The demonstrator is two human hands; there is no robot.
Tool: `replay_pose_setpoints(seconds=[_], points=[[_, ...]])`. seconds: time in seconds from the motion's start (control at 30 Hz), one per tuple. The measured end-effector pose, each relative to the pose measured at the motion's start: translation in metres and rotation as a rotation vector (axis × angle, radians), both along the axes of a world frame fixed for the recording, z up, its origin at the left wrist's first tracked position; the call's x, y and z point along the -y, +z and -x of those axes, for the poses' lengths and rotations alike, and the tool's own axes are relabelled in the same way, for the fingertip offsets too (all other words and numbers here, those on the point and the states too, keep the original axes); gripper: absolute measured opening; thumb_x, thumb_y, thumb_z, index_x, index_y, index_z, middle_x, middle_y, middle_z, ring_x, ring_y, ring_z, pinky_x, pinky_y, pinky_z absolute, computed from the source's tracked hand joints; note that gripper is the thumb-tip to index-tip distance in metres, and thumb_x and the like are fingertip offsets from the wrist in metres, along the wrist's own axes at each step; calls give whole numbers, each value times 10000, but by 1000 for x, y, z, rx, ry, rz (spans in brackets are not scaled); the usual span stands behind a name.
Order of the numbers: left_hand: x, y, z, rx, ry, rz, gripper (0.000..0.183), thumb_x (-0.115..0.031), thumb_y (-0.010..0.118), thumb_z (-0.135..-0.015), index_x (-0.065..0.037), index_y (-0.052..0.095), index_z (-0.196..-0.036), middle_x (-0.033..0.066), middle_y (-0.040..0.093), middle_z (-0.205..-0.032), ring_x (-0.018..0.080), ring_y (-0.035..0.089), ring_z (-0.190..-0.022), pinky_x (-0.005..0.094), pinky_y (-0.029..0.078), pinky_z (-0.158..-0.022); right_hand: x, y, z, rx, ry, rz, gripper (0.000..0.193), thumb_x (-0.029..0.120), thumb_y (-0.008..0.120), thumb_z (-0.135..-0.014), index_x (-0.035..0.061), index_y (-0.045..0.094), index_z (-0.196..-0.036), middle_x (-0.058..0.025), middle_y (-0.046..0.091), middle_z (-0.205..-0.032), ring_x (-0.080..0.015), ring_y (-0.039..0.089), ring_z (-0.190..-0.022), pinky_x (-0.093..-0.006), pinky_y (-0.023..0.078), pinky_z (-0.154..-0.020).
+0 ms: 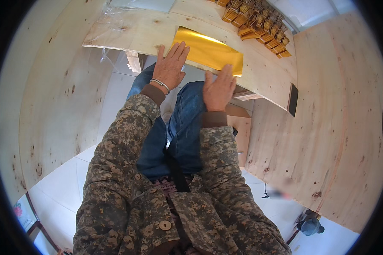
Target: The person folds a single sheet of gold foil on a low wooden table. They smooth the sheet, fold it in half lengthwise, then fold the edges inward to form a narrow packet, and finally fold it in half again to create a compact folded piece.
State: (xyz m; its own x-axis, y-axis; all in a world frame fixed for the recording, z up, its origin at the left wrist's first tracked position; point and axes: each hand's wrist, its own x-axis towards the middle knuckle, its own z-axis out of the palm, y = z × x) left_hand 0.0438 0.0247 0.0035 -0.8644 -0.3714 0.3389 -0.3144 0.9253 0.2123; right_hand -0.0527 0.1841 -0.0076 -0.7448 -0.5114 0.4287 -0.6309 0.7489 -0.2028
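Note:
A shiny gold sheet (208, 50), roughly rectangular, lies on the plywood tabletop (270, 80) in front of me. Flat over the sheet's left end rests my left hand (171, 66), fingers stretched out, a metal bangle on its wrist. My right hand (219, 87) is at the near edge toward the sheet's right end. Its fingertips reach onto the gold surface, its thumb stands apart, and it is slightly blurred. Neither hand grips anything that I can see.
Several brown, brush-like bundles with gold-coloured bases (259, 23) sit in rows at the back right. Clear plastic film (115, 21) lies at the back left. Plywood panels (323, 106) rise on both sides. A black piece (292, 100) covers the tabletop's right corner.

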Motion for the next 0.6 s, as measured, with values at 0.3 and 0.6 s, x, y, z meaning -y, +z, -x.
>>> replay_pose_setpoints(seconds=[0.3, 0.6], points=[[-2, 2, 1, 61, 23, 17, 828, -227, 752, -776, -92, 378, -1502, 98, 356, -1576, 241, 328, -1459, 586, 186, -1176, -28, 8, 16, 117, -60, -14, 747, 493, 463, -1006, -51, 327, -1499, -233, 340, -1566, -340, 296, -1475, -524, 185, -1198], [-17, -3, 10, 12, 100, 14, 762, -233, 715, -798, -62, 412, -1476, 125, 383, -1559, 275, 357, -1435, 578, 213, -1149, 24, 27, -5, -18, 335, 60, 643, 335, 564, -967, -15, 393, -1478, -224, 361, -1552, -387, 296, -1461, -519, 211, -1189]])
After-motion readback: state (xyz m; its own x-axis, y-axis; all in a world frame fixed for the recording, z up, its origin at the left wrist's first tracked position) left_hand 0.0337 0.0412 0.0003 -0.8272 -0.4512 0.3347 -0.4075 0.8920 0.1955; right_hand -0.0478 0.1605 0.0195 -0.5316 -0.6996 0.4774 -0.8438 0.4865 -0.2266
